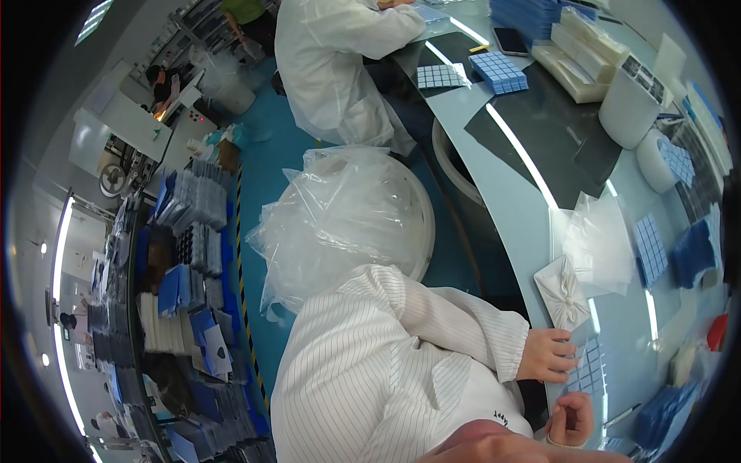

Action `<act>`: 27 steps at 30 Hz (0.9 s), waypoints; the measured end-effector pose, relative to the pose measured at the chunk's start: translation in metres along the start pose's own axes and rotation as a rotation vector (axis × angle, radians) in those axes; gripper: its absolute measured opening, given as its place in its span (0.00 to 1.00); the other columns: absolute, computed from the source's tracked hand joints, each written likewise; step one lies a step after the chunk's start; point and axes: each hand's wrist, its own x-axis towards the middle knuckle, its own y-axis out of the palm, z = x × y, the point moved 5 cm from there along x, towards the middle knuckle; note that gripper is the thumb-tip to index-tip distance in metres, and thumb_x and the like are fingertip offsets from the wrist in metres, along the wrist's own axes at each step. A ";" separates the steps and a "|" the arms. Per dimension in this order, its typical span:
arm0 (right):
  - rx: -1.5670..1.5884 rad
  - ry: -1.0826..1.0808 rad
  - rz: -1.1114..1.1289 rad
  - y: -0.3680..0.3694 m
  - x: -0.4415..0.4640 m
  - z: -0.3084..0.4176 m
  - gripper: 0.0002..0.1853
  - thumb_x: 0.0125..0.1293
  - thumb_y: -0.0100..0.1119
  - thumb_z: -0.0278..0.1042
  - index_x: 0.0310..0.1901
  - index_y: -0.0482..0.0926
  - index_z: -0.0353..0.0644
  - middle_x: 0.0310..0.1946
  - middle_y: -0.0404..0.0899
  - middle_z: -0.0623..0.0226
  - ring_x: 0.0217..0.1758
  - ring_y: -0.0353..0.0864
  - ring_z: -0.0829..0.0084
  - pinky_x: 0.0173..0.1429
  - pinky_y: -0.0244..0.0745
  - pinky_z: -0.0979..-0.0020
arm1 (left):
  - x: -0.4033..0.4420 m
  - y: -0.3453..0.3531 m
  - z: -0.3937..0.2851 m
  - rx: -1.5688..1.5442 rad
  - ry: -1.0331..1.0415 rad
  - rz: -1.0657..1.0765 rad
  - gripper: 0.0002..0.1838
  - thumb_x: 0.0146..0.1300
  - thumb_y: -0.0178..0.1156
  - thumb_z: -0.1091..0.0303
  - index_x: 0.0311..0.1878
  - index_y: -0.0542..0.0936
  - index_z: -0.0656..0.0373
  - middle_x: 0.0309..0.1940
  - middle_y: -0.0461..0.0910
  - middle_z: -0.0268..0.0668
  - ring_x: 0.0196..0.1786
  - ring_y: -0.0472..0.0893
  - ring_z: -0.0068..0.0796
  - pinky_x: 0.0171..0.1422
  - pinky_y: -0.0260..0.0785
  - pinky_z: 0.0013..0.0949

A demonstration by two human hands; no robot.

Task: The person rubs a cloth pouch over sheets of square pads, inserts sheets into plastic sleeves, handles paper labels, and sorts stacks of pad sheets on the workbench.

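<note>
A sheet of pale blue squares [590, 369] lies by the near table edge. My left hand [546, 356] rests at its edge, with the fingers bent and closed on it; the thumb is mostly hidden. Just below in the view, my right hand [572, 419] is curled closed beside the same sheet. Whatever its fingertips hold, if anything, is too small to make out. Beyond my left hand lies a white pouch with gathered folds [563, 293], next to thin clear plastic bags [598, 241].
Another blue-squared sheet [651, 251], white tubs [631, 104] and a phone [511, 42] are on the table [532, 258]. A bin of clear plastic [347, 208] stands behind me. A co-worker in a white coat [332, 69] sits farther along. Loaded shelves [185, 309] line the aisle.
</note>
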 end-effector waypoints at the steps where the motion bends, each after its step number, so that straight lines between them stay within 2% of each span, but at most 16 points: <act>1: 0.046 -0.003 0.037 0.004 -0.001 0.007 0.05 0.61 0.54 0.14 0.37 0.74 0.34 0.36 0.69 0.64 0.14 0.65 0.86 0.14 0.58 0.83 | 0.000 0.000 0.000 -0.013 -0.003 0.013 0.15 0.51 0.61 0.60 0.41 0.79 0.55 0.49 0.78 0.39 0.56 0.75 0.40 0.63 0.63 0.50; 3: 0.093 -0.005 0.071 0.008 -0.005 0.022 0.05 0.61 0.54 0.14 0.37 0.74 0.34 0.36 0.69 0.64 0.14 0.65 0.86 0.14 0.58 0.83 | -0.001 0.000 0.000 -0.029 -0.005 0.027 0.14 0.53 0.61 0.61 0.42 0.79 0.55 0.49 0.78 0.39 0.56 0.75 0.40 0.63 0.62 0.50; 4: 0.076 0.065 0.095 0.009 -0.008 0.027 0.02 0.64 0.56 0.22 0.38 0.77 0.36 0.39 0.72 0.65 0.28 0.71 0.79 0.28 0.68 0.78 | -0.001 0.001 0.000 -0.021 -0.003 0.026 0.13 0.53 0.60 0.62 0.42 0.79 0.55 0.49 0.77 0.40 0.57 0.74 0.41 0.64 0.61 0.50; 5: 0.060 0.132 0.119 0.009 -0.010 0.027 0.06 0.67 0.57 0.30 0.40 0.80 0.39 0.43 0.75 0.66 0.42 0.77 0.72 0.42 0.77 0.73 | -0.002 0.000 0.000 -0.011 0.001 0.026 0.13 0.54 0.60 0.63 0.42 0.79 0.55 0.49 0.77 0.40 0.58 0.74 0.41 0.65 0.61 0.49; 6: 0.059 0.133 0.118 0.010 -0.008 0.021 0.06 0.67 0.57 0.30 0.40 0.80 0.39 0.43 0.75 0.66 0.42 0.77 0.72 0.42 0.77 0.73 | -0.002 0.000 0.001 -0.013 0.002 0.025 0.13 0.54 0.60 0.63 0.42 0.79 0.55 0.49 0.77 0.40 0.58 0.74 0.41 0.65 0.61 0.49; 7: 0.091 0.031 0.083 0.011 -0.004 0.014 0.02 0.64 0.56 0.23 0.38 0.77 0.36 0.39 0.72 0.65 0.28 0.70 0.79 0.28 0.67 0.78 | -0.002 -0.002 0.001 -0.026 0.003 0.019 0.13 0.54 0.60 0.63 0.42 0.79 0.55 0.50 0.77 0.40 0.58 0.73 0.41 0.65 0.60 0.49; 8: 0.122 -0.071 0.048 0.010 -0.002 0.013 0.04 0.62 0.55 0.15 0.35 0.73 0.34 0.35 0.69 0.64 0.14 0.64 0.86 0.15 0.58 0.84 | -0.003 -0.002 0.001 -0.039 0.005 0.013 0.12 0.54 0.60 0.63 0.42 0.79 0.55 0.50 0.77 0.40 0.59 0.73 0.41 0.66 0.60 0.49; 15: 0.120 -0.050 0.041 0.013 -0.002 0.023 0.03 0.61 0.56 0.17 0.34 0.73 0.34 0.35 0.69 0.63 0.14 0.64 0.86 0.15 0.57 0.84 | -0.003 -0.002 -0.001 -0.023 0.002 0.032 0.11 0.56 0.58 0.65 0.42 0.79 0.56 0.50 0.77 0.39 0.60 0.73 0.39 0.65 0.61 0.44; 18: 0.121 -0.046 0.004 0.015 -0.002 0.029 0.02 0.62 0.56 0.18 0.33 0.73 0.34 0.34 0.69 0.63 0.14 0.64 0.85 0.15 0.57 0.84 | -0.002 -0.009 -0.003 -0.002 0.041 0.014 0.12 0.55 0.57 0.65 0.41 0.78 0.57 0.48 0.77 0.39 0.59 0.73 0.38 0.63 0.64 0.40; 20: 0.100 -0.035 0.044 0.020 0.001 0.036 0.02 0.62 0.56 0.18 0.32 0.74 0.34 0.33 0.69 0.62 0.14 0.64 0.84 0.15 0.58 0.84 | 0.000 -0.018 0.002 -0.091 0.018 0.092 0.16 0.59 0.55 0.69 0.49 0.79 0.62 0.50 0.77 0.40 0.59 0.75 0.36 0.62 0.67 0.35; 22: -0.012 -0.041 0.013 0.024 0.004 0.055 0.03 0.61 0.56 0.18 0.31 0.74 0.34 0.32 0.70 0.62 0.14 0.65 0.84 0.16 0.60 0.82 | 0.000 -0.021 0.002 -0.195 0.025 0.107 0.19 0.57 0.55 0.70 0.52 0.78 0.63 0.50 0.76 0.40 0.59 0.75 0.35 0.61 0.68 0.33; 24: -0.066 0.025 -0.022 0.025 0.003 0.061 0.09 0.50 0.59 0.13 0.29 0.79 0.39 0.30 0.76 0.64 0.21 0.73 0.80 0.23 0.64 0.79 | 0.001 -0.020 0.004 -0.195 -0.036 0.140 0.20 0.53 0.56 0.71 0.52 0.78 0.63 0.50 0.77 0.40 0.58 0.77 0.36 0.59 0.71 0.32; 26: -0.056 -0.081 0.041 0.027 0.006 0.064 0.04 0.57 0.58 0.16 0.30 0.77 0.36 0.32 0.75 0.62 0.16 0.69 0.82 0.17 0.61 0.81 | 0.003 -0.023 0.004 -0.166 -0.060 0.159 0.22 0.50 0.57 0.72 0.51 0.79 0.65 0.51 0.78 0.41 0.57 0.78 0.37 0.57 0.73 0.31; 27: -0.089 -0.103 0.057 0.026 0.009 0.070 0.05 0.56 0.58 0.15 0.30 0.78 0.37 0.32 0.76 0.62 0.18 0.71 0.81 0.19 0.62 0.81 | 0.007 -0.027 0.004 -0.172 -0.053 0.166 0.22 0.48 0.57 0.72 0.50 0.79 0.66 0.51 0.78 0.42 0.56 0.79 0.38 0.57 0.73 0.31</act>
